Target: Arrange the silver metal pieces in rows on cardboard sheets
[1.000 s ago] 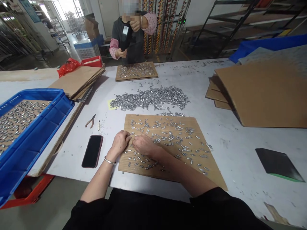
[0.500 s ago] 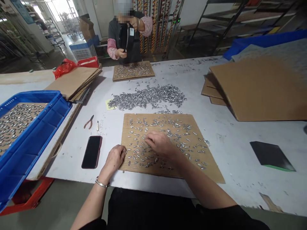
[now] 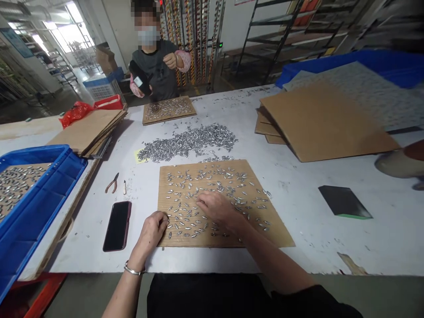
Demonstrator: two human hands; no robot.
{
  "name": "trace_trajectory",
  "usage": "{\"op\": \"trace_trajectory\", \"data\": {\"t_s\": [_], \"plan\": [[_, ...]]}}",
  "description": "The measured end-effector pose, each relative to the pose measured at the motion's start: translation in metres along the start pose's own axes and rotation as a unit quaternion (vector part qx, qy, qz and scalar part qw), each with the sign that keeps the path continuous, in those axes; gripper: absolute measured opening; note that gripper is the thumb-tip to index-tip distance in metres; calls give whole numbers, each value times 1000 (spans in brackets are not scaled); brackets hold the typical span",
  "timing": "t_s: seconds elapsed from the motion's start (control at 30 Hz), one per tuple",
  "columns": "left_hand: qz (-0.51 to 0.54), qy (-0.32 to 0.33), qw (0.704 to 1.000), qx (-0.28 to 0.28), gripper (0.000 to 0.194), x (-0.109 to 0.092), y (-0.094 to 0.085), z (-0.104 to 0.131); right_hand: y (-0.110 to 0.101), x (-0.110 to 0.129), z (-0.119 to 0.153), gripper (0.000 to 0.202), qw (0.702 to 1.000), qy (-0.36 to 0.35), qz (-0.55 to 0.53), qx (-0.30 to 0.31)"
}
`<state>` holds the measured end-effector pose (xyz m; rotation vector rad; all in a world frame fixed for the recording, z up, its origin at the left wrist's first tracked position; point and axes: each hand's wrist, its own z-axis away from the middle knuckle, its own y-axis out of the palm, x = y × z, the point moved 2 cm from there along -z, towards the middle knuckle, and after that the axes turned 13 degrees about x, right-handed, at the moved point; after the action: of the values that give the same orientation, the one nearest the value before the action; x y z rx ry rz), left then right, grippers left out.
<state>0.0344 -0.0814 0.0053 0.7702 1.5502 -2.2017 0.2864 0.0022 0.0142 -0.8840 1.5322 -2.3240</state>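
A brown cardboard sheet [image 3: 274,236] lies before me, with many small silvery pointed metal pieces [image 3: 185,218] scattered over it. My left hand [image 3: 154,227] rests at the sheet's left edge, its fingers curled; what they hold, if anything, is hidden. Over the middle of the sheet is my right hand [image 3: 217,206], fingers bent and pressed together at the tips, close to the metal pieces; anything between them is too small to name. Beyond the sheet spreads a heap of the same pieces [image 3: 188,142].
A phone [image 3: 117,226], pliers [image 3: 112,183] and a small white-handled tool [image 3: 124,187] lie left. A blue crate [image 3: 66,170] is farther left. Right are stacked cardboard [image 3: 324,123] and a black pad [image 3: 344,201]. A person [image 3: 155,66] stands opposite, behind another filled board [image 3: 169,109].
The view has turned right, so the table appears farther left. The person opposite has lowered the dark object and moved one hand away from it. My hands hold nearly the same places on the sheet.
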Motion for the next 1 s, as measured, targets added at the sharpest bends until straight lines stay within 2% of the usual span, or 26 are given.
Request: {"op": "trace_trajectory", "data": {"t_s": [0.17, 0.3, 0.47, 0.7, 0.87, 1.0], "plan": [[22, 7, 1000, 1, 11, 3, -3, 0, -13, 19, -29, 29, 999, 5, 44, 20], [28, -3, 999, -40, 16, 7, -12, -7, -13, 27, -43, 31, 997, 17, 71, 38], [-16, 18, 996, -91, 17, 8, -23, -36, -19, 33, -50, 30, 995, 28, 80, 52], [-74, -18, 994, -79, 20, 11, -33, -82, -32, 44, -66, 30, 998, -2, 60, 32], [-103, -44, 992, -65, 19, 3, -30, -95, -22, 57, -95, 31, 997, -26, 63, 20], [-101, -82, 989, -68, 22, -1, -19, -83, -3, 61, -111, 34, 994, -23, 102, 40]]}}
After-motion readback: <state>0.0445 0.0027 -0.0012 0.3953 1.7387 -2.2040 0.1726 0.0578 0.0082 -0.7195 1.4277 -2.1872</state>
